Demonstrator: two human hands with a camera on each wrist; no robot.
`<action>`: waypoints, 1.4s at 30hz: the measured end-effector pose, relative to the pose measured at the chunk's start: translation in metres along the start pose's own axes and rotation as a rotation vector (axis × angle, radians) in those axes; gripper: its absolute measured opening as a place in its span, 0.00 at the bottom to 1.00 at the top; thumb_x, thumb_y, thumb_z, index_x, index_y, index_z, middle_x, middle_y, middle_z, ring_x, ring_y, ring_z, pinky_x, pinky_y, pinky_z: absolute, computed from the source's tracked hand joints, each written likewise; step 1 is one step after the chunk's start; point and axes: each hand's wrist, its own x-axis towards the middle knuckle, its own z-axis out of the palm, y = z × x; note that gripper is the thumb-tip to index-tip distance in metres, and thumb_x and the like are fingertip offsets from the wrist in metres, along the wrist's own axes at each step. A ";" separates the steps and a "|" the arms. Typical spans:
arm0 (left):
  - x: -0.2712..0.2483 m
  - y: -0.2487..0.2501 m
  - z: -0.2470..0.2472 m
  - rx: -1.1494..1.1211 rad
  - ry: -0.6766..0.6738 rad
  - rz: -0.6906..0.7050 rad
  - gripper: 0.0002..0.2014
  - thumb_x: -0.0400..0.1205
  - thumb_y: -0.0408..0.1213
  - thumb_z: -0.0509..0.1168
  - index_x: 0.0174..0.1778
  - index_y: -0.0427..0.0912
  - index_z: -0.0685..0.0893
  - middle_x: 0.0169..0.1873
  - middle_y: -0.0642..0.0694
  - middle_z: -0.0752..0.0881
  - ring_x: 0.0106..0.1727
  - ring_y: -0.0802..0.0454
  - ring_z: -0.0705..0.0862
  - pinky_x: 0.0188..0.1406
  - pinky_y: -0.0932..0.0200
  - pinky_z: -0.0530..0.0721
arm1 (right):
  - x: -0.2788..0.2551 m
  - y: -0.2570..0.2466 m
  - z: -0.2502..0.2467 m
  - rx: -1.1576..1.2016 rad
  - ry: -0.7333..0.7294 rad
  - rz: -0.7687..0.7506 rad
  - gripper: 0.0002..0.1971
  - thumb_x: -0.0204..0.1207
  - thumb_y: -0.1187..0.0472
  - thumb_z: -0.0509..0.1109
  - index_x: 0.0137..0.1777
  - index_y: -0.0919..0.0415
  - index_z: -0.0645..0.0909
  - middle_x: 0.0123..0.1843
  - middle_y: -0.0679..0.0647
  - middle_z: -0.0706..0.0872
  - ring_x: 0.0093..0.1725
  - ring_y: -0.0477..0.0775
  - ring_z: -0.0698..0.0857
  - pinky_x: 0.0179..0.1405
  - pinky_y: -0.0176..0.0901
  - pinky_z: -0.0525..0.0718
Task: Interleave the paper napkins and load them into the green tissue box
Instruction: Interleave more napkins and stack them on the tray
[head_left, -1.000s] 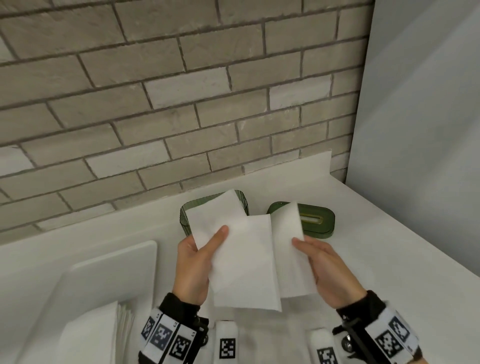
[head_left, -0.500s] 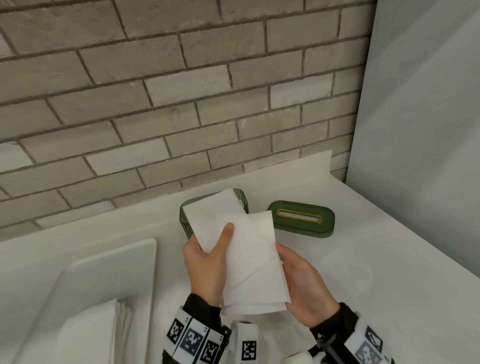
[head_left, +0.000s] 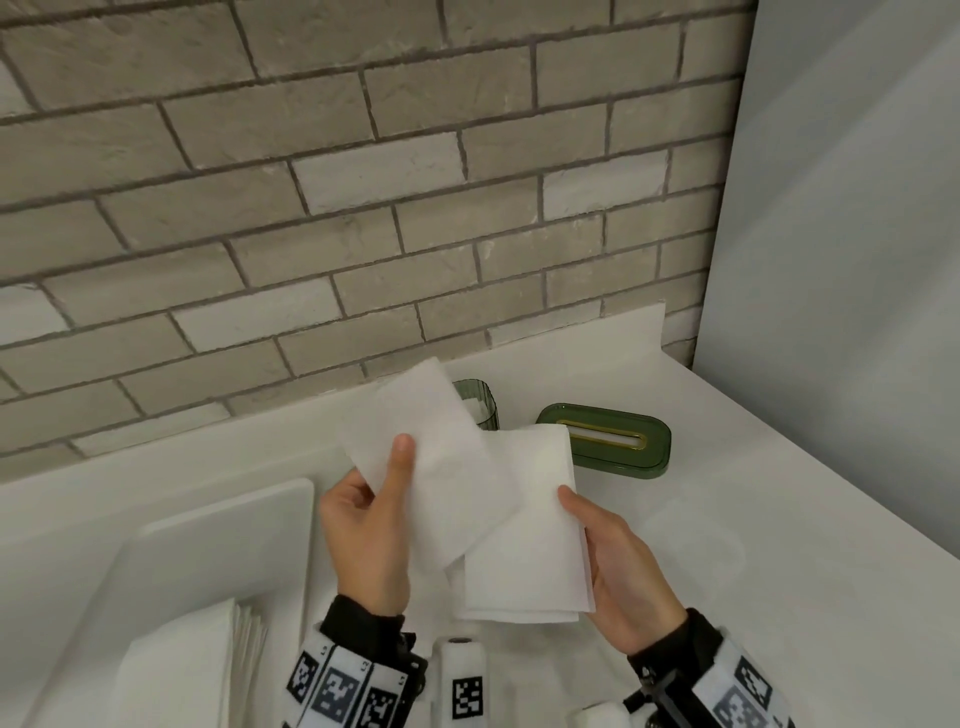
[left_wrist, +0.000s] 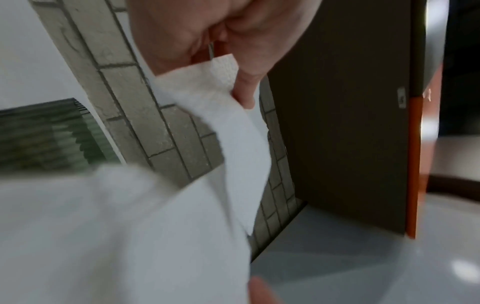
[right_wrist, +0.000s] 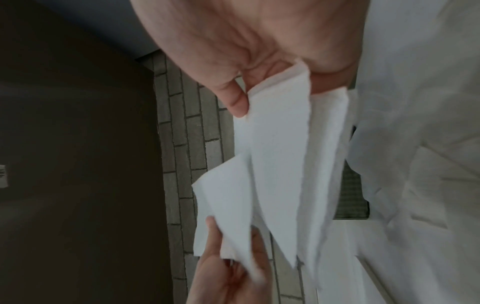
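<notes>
Two white paper napkins are held above the counter. My left hand pinches the tilted upper napkin, thumb on top; the left wrist view shows that napkin caught between thumb and fingers. My right hand grips the folded lower napkin by its right edge, and its layers fan out in the right wrist view. Behind the napkins stands the green tissue box, mostly hidden. Its green lid with a gold-rimmed slot lies on the counter to the right.
A white tray at the left holds a stack of napkins. The white counter ends at a brick wall behind and a grey panel at the right. Tagged white rolls sit near the front edge.
The right hand folded its napkin flap over onto the left one, closing both together. Now the hands have drawn slightly apart, the left napkin tilted up-left across the right-hand folded napkin.
</notes>
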 end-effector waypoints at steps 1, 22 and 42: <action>0.000 0.005 -0.001 -0.030 -0.027 -0.026 0.08 0.81 0.36 0.70 0.47 0.35 0.91 0.43 0.46 0.94 0.44 0.52 0.93 0.38 0.61 0.91 | 0.001 0.000 -0.001 0.000 0.010 0.000 0.18 0.83 0.54 0.60 0.63 0.64 0.84 0.58 0.62 0.90 0.60 0.62 0.88 0.62 0.56 0.84; -0.025 -0.033 0.000 0.354 -0.312 -0.321 0.28 0.71 0.45 0.79 0.65 0.41 0.81 0.55 0.44 0.91 0.53 0.47 0.91 0.50 0.53 0.90 | 0.003 0.002 0.001 -0.261 -0.110 -0.068 0.17 0.75 0.58 0.71 0.59 0.68 0.86 0.56 0.64 0.90 0.54 0.62 0.90 0.53 0.50 0.88; -0.029 -0.040 -0.066 0.412 -0.445 -0.151 0.19 0.77 0.21 0.73 0.54 0.51 0.93 0.58 0.51 0.91 0.62 0.50 0.88 0.61 0.50 0.88 | 0.098 -0.067 -0.110 -2.085 -0.451 0.315 0.20 0.53 0.52 0.87 0.40 0.61 0.86 0.31 0.48 0.80 0.31 0.51 0.76 0.28 0.39 0.71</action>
